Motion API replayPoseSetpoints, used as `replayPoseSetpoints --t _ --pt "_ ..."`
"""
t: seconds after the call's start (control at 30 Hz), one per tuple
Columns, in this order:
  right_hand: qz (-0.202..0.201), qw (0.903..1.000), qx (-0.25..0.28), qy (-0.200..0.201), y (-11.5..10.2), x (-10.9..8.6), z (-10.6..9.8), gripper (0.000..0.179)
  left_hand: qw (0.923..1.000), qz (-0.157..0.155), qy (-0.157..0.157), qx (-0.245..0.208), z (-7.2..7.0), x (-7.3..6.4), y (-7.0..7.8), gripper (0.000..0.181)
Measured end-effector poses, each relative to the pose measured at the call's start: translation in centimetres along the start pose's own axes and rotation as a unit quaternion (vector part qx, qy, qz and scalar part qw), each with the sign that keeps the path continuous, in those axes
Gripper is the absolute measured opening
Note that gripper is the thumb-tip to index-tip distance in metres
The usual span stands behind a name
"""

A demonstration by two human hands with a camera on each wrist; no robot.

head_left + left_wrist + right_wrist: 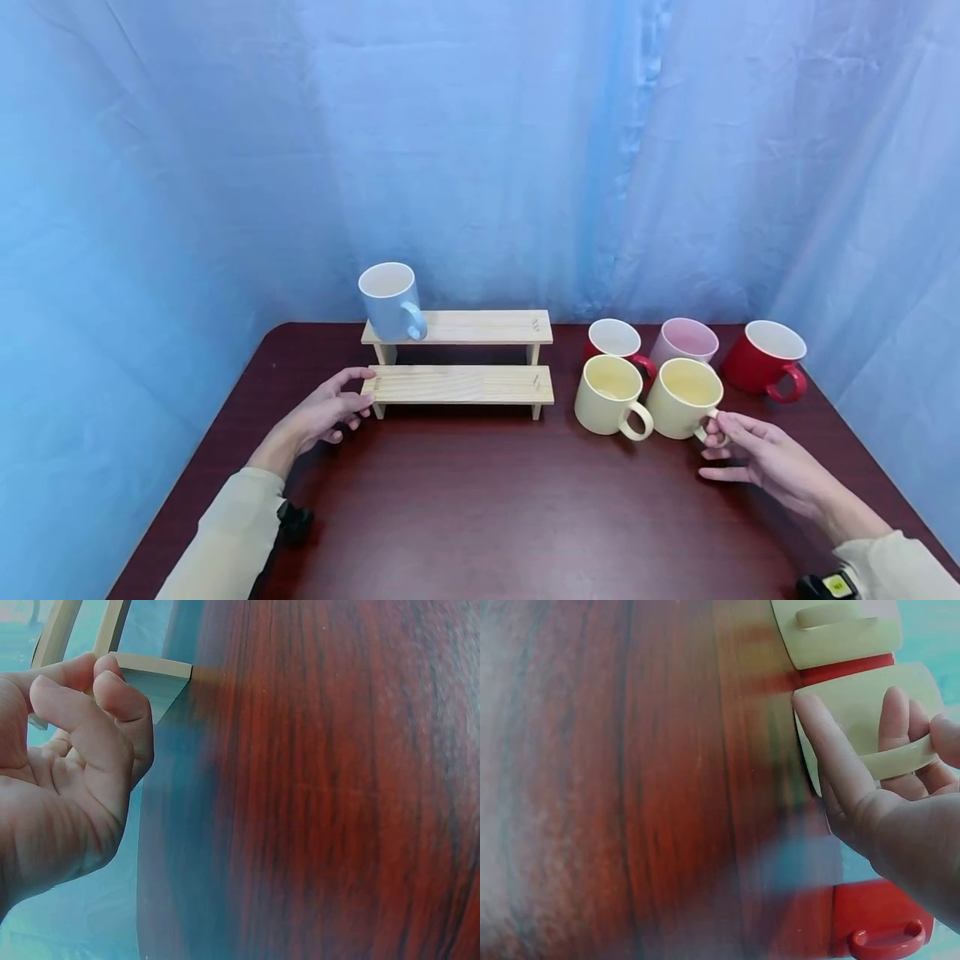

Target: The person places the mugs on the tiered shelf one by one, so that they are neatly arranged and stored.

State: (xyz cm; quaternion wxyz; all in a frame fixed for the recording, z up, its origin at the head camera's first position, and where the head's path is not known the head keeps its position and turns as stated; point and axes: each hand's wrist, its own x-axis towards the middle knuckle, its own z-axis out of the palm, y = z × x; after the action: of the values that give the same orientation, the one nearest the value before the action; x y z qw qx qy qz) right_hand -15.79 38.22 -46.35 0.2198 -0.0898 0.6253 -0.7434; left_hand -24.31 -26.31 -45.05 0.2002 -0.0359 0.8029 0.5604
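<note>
On the right, my right hand (772, 462) grips the handle of a pale yellow mug (678, 406). In the right wrist view some fingers pass through the handle (900, 759), the thumb lies at its upper end, and one finger stretches along the mug's side. My left hand (318, 417) pinches the left end of the lower board (465, 385) of a two-step wooden rack, thumb and fingers at its front and back edges. A light blue mug (392, 308) stands on the left end of the upper board (480, 327), its handle toward the front right.
Left of the gripped mug stands a second yellow mug (607, 396). Behind the pair are a red mug (597, 343) with white inside and a pink mug (686, 340). Another red mug (753, 362) is at far right. Blue curtains (480, 150) surround the dark wooden table (480, 500).
</note>
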Motion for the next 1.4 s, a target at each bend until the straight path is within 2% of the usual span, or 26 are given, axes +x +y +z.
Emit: replayPoseSetpoints --t 0.17,0.33,0.47,0.7,0.9,0.97,1.17,1.4 --pt "-0.014 0.9998 -0.015 -0.002 -1.1 -0.1 0.7 0.03 1.0 -0.002 -0.001 -0.002 -0.1 0.0 -0.1 0.053" --pt "-0.058 0.9978 -0.012 -0.031 -3.3 -0.4 1.6 0.033 0.9999 -0.003 0.007 -0.011 -0.3 0.0 -0.2 0.051" --pt "-0.096 0.9943 -0.005 -0.046 -5.2 -1.2 2.4 0.034 0.9999 0.004 -0.003 -0.013 0.2 0.5 0.0 0.052" --pt "-0.134 0.987 -0.002 -0.089 -7.8 -1.1 4.6 0.04 1.0 -0.003 -0.001 -0.009 0.5 0.8 0.2 0.051" --pt "-0.16 0.98 0.005 -0.118 -9.4 0.7 7.2 0.041 1.0 -0.004 0.0 -0.004 0.2 0.5 0.3 0.051" --pt "-0.168 0.976 0.026 -0.136 -9.6 1.7 8.1 0.041 1.0 -0.005 0.001 -0.004 0.1 0.5 0.2 0.051" --pt "-0.168 0.9771 0.021 -0.129 -9.5 4.6 10.9 0.034 1.0 -0.007 0.0 -0.001 0.0 0.4 0.1 0.051" --pt "-0.169 0.9766 0.023 -0.13 -9.1 8.0 13.1 0.026 0.9999 -0.011 0.002 -0.001 0.0 0.2 0.2 0.051"
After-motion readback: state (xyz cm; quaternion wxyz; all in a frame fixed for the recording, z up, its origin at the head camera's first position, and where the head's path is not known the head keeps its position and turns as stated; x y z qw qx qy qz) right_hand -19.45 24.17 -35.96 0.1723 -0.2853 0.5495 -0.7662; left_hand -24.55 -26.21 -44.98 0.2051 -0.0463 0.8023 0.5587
